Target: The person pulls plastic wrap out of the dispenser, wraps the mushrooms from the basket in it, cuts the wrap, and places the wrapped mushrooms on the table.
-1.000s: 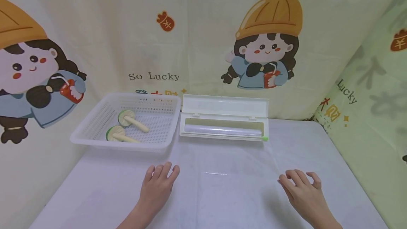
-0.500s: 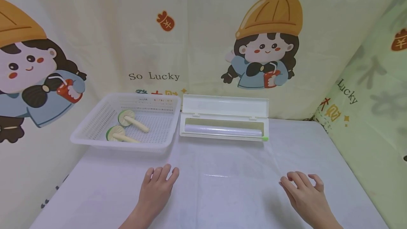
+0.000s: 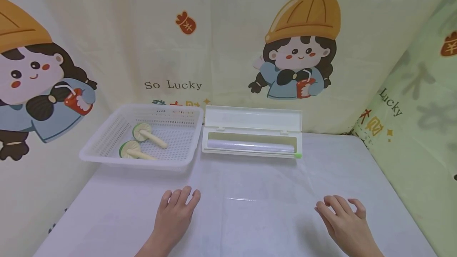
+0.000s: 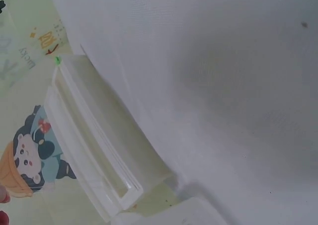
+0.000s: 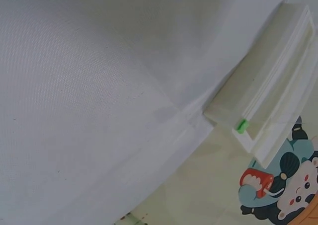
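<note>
A white cling film box (image 3: 251, 153) stands at the back of the table with its lid raised. Inside lies a roll of cling film (image 3: 250, 146). Clear cling film (image 3: 240, 199) seems to stretch from the box toward me; only a thin shine and faint lines show it. My left hand (image 3: 175, 215), fingers bent, seems to grip its left side; the thumb is hidden. On the right side, my right hand (image 3: 347, 220) pinches with thumb and forefinger. Both hands are above the white cloth. Both wrist views show the box with its green slider (image 5: 242, 126).
At the back left, a white plastic basket (image 3: 139, 164) holds two cream-stemmed things (image 3: 151, 138) with round, green-rimmed heads. It stands close beside the box. A printed cloth backdrop (image 3: 228, 50) rises behind and at both sides of the table (image 3: 103, 217).
Both hands have drawn slightly toward me, the right one also a little rightward. The shine on the film has shifted nearer with them. Box and basket stay put.
</note>
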### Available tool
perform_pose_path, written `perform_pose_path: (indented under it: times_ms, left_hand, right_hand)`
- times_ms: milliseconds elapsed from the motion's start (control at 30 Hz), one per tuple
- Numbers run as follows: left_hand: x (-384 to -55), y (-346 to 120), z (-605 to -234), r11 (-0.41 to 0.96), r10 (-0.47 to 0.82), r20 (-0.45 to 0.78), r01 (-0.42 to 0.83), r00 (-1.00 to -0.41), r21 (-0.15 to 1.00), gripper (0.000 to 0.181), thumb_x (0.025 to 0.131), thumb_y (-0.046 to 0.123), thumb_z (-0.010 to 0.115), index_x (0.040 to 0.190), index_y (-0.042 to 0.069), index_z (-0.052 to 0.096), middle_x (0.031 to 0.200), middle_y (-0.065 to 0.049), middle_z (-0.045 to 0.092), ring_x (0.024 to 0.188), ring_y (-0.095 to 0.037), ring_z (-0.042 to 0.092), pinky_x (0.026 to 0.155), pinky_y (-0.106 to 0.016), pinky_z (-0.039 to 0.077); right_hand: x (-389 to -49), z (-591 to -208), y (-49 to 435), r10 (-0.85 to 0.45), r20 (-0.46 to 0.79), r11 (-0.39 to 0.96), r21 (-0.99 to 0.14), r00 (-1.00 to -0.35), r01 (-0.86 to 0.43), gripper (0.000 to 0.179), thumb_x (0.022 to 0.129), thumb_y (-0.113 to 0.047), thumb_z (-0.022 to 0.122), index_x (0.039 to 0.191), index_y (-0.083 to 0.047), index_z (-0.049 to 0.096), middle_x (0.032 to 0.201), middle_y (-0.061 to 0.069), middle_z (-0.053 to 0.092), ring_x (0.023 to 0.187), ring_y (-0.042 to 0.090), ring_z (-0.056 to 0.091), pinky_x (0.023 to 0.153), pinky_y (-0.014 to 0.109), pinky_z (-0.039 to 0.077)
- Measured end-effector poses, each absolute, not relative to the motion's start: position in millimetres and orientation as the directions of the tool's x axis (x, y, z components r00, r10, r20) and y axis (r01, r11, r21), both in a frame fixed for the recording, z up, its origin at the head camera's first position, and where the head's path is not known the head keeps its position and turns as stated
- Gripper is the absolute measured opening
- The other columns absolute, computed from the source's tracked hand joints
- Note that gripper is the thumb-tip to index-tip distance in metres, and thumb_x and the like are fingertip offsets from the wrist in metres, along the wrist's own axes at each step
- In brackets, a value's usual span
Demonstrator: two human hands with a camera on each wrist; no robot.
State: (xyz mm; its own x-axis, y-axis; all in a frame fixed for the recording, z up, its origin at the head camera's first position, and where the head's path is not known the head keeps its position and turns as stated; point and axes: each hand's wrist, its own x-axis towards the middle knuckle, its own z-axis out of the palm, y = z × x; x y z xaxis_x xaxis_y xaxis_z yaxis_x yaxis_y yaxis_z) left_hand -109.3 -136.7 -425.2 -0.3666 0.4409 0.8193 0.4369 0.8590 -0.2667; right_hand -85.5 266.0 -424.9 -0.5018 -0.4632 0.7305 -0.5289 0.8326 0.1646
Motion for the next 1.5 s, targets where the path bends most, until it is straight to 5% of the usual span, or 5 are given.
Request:
perform_pose_path:
  times_ms: [733,1067,1500]
  left_hand:
    - [-101.2,-137.4,-424.0,0.852,0.441,0.83,0.451,-0.341,-0.268,0.026,0.091,0.004,0.028,0.088,0.011,0.053,0.086,-0.007,0.048,0.069,-0.024,0.038,0.066,-0.038,0.029]
    - [-91.3,-138.4,-420.1,0.843,0.467,0.786,0.472,-0.404,-0.258,0.031,0.094,0.006,0.024,0.089,0.011,0.054,0.087,-0.007,0.049,0.071,-0.023,0.039,0.069,-0.037,0.03]
    - [-98.2,-138.4,-425.7,0.84,0.458,0.814,0.474,-0.356,-0.265,0.03,0.092,0.005,0.026,0.087,0.012,0.055,0.086,-0.008,0.05,0.069,-0.024,0.039,0.067,-0.037,0.03]
  right_hand:
    - [-76.4,-423.1,265.7,-0.444,0.736,0.845,0.155,-0.511,-0.511,0.043,0.1,-0.035,0.025,0.075,-0.013,0.053,0.073,0.005,0.047,0.072,0.025,0.046,0.076,0.055,0.021]
    - [-74.9,-422.8,263.3,-0.433,0.786,0.833,0.162,-0.441,-0.53,0.042,0.1,-0.034,0.029,0.072,-0.012,0.052,0.071,0.005,0.046,0.069,0.024,0.045,0.074,0.054,0.02]
    - [-77.1,-426.3,263.6,-0.414,0.795,0.838,0.142,-0.443,-0.527,0.044,0.099,-0.034,0.029,0.072,-0.011,0.054,0.071,0.007,0.047,0.068,0.025,0.046,0.075,0.054,0.02]
